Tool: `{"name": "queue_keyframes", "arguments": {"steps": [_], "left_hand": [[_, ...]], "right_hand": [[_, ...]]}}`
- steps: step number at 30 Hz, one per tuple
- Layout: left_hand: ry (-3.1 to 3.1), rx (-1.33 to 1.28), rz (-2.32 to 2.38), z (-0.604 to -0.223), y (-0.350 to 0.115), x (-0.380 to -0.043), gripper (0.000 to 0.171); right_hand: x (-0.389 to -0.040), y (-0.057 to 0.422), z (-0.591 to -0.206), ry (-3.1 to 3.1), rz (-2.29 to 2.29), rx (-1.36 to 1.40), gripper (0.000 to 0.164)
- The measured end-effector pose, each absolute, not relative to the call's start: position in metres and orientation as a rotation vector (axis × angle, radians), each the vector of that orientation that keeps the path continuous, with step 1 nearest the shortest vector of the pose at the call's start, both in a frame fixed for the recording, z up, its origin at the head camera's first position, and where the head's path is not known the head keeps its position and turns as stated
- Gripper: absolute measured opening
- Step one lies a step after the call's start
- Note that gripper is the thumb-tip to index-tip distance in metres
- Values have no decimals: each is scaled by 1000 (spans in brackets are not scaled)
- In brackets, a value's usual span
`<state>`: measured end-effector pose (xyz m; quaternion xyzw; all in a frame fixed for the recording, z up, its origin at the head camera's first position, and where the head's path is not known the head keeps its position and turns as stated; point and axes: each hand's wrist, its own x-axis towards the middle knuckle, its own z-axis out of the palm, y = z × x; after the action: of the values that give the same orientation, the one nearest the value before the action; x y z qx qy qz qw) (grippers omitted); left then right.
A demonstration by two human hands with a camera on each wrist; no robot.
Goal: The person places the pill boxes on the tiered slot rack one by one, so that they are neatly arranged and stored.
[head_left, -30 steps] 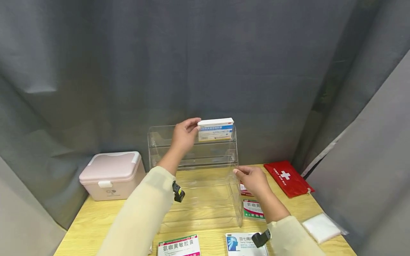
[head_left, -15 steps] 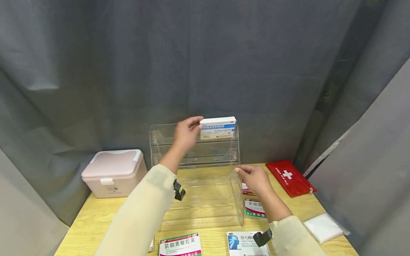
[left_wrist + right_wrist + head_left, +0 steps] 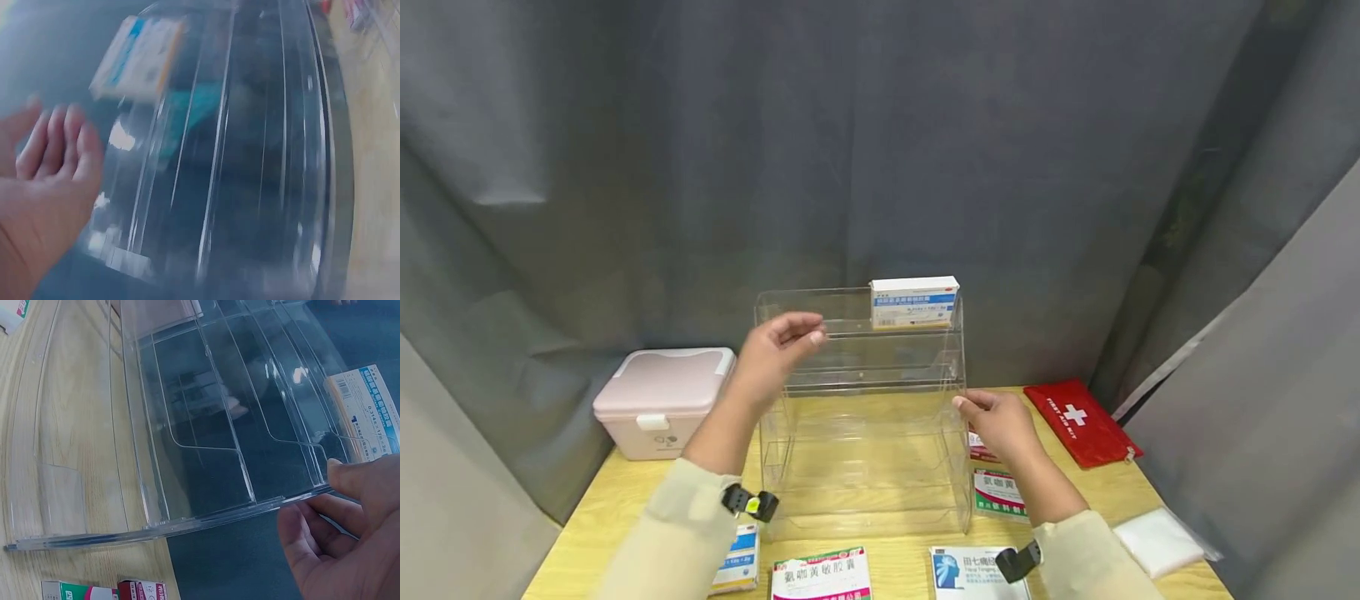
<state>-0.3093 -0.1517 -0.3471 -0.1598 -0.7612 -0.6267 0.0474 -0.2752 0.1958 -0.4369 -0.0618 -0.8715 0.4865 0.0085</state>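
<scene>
The table [image 3: 602, 525] holds a clear rack [image 3: 861, 385], medicine boxes [image 3: 822, 577], a pink box [image 3: 658, 404] at its back left corner, a red pouch [image 3: 1081, 423] and white packet [image 3: 1159, 542] by its right edge.

Pharmacy-like setup: grey curtains [image 3: 880, 150], medicine boxes [image 3: 914, 305], rack [image 3: 859, 387]

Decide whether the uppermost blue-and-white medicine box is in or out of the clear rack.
In: the medicine box stands in the top tier of the clear rack, and the left hand is apart from it.
</scene>
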Motion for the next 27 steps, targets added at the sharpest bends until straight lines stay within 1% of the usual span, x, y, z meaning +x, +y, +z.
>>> {"name": "queue_keyframes", "arguments": {"steps": [3,7,9,14,15,17,20,22,27], "left_hand": [[-2500,-652,-1862,-367,-195,-280,30],[-2620,-776,-1820,-414,-252,-243,31],[-2641,-701,-1842,-442,-276,-228,35],[-2771,-384,-1742,-508,-321,-203,48],[-2809,-331,-1711,-519,-328,-199,53],[-2888,-257,-1666,-538,-340,-191,67],[-2981,-233,-1696,-561,-356,-179,86],[-3023,-288,-1676,-572,-365,-174,92],[-3052,-419,-1567,-586,-375,-170,90]], "right_hand": [[-274,199,-434,-2724,1509,-190,47],[-273,204,-431,-2733,1520,-213,49],[-272,206,-429,-2733,1530,-217,49],[-271,210,-426,-2740,1520,-228,51],[-271,210,-426,-2743,1517,-234,51],[-271,210,-427,-2748,1525,-251,50],[-270,208,-430,-2748,1542,-246,49],[-270,207,-432,-2743,1553,-236,49],[-270,206,-434,-2737,1548,-237,48]]}}
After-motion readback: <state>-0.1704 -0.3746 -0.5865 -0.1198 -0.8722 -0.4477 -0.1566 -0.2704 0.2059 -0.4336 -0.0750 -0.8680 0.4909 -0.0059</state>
